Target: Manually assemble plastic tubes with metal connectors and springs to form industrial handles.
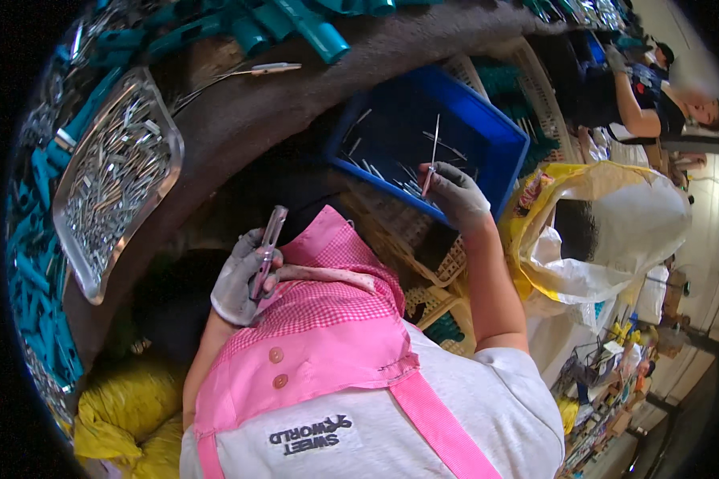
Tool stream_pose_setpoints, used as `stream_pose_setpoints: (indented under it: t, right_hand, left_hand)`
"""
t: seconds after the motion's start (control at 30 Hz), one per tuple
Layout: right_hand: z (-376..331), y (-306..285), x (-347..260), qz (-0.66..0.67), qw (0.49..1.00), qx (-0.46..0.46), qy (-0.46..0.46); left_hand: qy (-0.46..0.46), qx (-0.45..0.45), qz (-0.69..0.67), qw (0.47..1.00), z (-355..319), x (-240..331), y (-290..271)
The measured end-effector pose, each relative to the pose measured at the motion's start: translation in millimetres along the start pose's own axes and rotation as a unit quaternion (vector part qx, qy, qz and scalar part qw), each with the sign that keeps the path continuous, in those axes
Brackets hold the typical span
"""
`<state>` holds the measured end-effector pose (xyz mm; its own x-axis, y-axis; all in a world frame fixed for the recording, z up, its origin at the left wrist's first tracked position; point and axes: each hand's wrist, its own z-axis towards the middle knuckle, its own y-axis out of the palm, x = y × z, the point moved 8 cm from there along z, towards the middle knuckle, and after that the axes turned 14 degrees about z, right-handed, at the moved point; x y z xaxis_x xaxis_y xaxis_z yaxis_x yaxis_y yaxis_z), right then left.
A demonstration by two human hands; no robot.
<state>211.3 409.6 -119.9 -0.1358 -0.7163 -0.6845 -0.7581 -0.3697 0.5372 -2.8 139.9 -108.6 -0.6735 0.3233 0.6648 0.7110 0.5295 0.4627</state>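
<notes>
While the left hand [244, 275], at nine o'clock from the middle of the view, curls its fingers around a shiny, partly see-through tube [273, 231], the right hand [459, 195], at two o'clock, pinches a slender rod [436, 140] near its reddish lower end. Both hands wear pale grey gloves. The tube leans, its upper end toward one o'clock; the rod points nearly to twelve, seen against a blue bin [495, 140] that lies at one o'clock with loose thin pieces inside.

The tube looks light, stiff and smooth, so it may slip or roll in a gloved palm; its middle seems the sensible place to hold it, with both ends left free. The rod also looks light and rigid, yet slim enough to bend under side load, and its thicker reddish end probably gives the surest hold.

Between nine and ten o'clock, a metal tray [178, 152] carries a heap of small, slick-looking metal parts.

As for writing, dark lettering [310, 433] sits upside down on the pale shirt [487, 415] near six o'clock. A reddish print on the yellow-edged sack [523, 239], at three o'clock, is too creased to read. No label can be made out on the tube or rod.
</notes>
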Motion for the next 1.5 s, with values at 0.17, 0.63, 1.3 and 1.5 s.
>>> stream_pose_setpoints:
  t: [0.17, 0.63, 1.3, 1.5]
  right_hand:
    - [-9.3, 101.0, 14.8, 0.064, 0.983, -0.168, 0.041]
    - [-30.2, 286.5, -3.3, -0.369, 0.857, -0.357, -0.053]
    - [-68.0, 357.7, 60.7, -0.599, 0.612, -0.503, -0.112]
    - [-78.0, 351.4, 77.6, -0.584, 0.606, -0.538, -0.048]
  left_hand:
    - [0.033, -0.028, -0.042, 0.998, -23.7, 26.0, 9.2]
    - [0.117, 0.017, -0.044, 0.992, -123.0, 64.3, -47.9]
    - [0.058, -0.059, 0.122, 0.989, -122.9, 38.5, -55.4]
    - [0.032, -0.094, 0.073, 0.992, -120.5, 34.4, -42.4]
